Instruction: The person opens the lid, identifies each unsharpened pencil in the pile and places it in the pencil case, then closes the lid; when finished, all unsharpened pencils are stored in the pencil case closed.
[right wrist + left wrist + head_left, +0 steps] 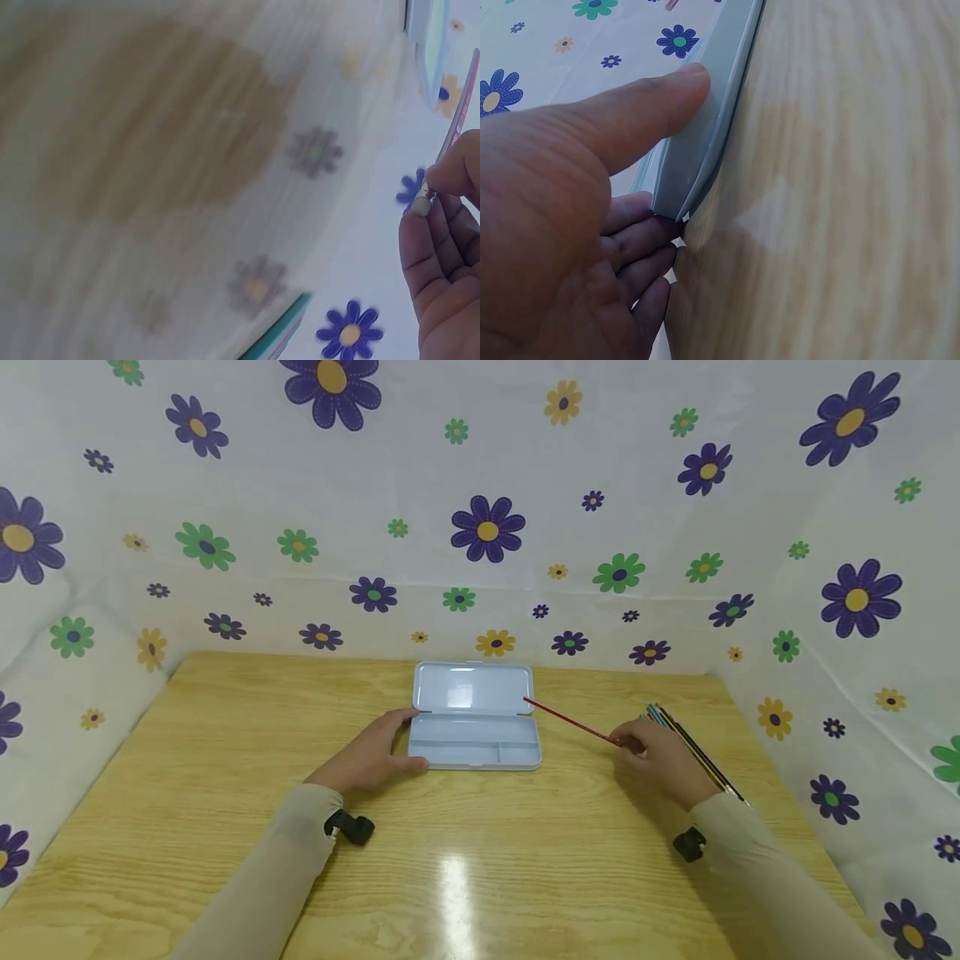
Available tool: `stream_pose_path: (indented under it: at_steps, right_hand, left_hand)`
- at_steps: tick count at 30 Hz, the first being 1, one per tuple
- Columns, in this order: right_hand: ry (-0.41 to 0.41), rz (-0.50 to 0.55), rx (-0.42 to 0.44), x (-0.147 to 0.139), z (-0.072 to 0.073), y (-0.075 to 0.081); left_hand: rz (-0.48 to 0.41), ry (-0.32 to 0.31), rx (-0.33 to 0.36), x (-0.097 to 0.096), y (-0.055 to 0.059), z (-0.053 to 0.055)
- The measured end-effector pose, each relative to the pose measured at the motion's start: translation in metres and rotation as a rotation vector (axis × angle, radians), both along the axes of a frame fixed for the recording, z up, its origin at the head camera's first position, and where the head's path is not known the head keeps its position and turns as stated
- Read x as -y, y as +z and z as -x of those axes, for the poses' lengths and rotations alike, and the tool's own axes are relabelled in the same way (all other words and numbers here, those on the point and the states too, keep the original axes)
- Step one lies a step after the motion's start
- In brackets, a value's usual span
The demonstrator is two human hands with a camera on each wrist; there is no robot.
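A light blue pencil case (pixel 457 728) lies open on the table, its lid folded back. Nothing lies in its compartments. My left hand (pixel 367 756) holds the case at its left end. In the left wrist view the thumb presses the front wall of the case (pixel 709 120), and the other fingers curl at its end. Right of the case, my right hand (pixel 663 758) pinches a red pencil (pixel 570 721) near its eraser end. The pencil slants up to the left, its far tip in front of the lid's right edge. In the right wrist view the pale eraser (pixel 423 205) shows at the fingertips.
Several pencils (pixel 701 753), among them black, yellow and teal ones, lie beside and partly behind the right hand. The wooden table (pixel 480 843) is walled by a flowered white cloth (pixel 420 460) at the back and both sides.
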State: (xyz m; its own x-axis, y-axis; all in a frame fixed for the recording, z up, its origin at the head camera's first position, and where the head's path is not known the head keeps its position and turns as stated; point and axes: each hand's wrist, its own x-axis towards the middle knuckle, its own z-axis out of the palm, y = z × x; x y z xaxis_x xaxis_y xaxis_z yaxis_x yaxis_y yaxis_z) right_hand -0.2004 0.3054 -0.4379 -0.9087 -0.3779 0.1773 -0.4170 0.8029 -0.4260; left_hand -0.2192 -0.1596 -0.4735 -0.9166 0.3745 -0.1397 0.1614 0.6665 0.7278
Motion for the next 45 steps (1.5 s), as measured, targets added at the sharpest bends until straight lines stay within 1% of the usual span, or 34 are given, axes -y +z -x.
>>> stream_pose_path:
  at_steps: [6,10,14,16,21,25,32,36,42,45]
  right_hand:
    - [0.055,-0.033,-0.037,0.037,0.013,-0.001]
    - [0.123,-0.064,-0.073,0.066,0.018,0.002]
    - [0.181,-0.08,-0.09,0.092,0.023,0.005]
    - [0.198,-0.106,-0.084,0.104,0.027,0.005]
    - [0.212,-0.193,-0.019,0.126,0.037,0.004]
    - [0.218,-0.22,0.02,0.135,0.042,0.003]
    - [0.224,-0.234,0.059,0.142,0.048,0.003]
    - [0.228,-0.244,0.062,0.143,0.049,0.003]
    - [0.208,-0.257,0.072,0.145,0.049,0.002]
    - [0.203,-0.278,0.055,0.144,0.049,0.002]
  left_hand:
    - [0.004,-0.003,-0.012,0.001,-0.001,-0.002]
    - [0.0,0.004,-0.008,0.002,-0.001,-0.002]
    - [-0.008,0.004,-0.011,0.003,-0.002,-0.001]
    - [-0.003,0.003,-0.017,0.003,-0.002,0.0]
    - [-0.003,0.001,-0.009,0.002,0.002,-0.002]
    - [-0.005,-0.002,-0.005,0.001,0.004,-0.004]
    - [-0.001,-0.011,-0.019,0.0,0.004,-0.001]
    - [-0.005,-0.002,-0.019,0.001,0.003,0.0]
    - [-0.016,-0.003,-0.002,0.002,0.001,0.001]
    - [-0.015,-0.003,0.001,0.001,0.002,0.001]
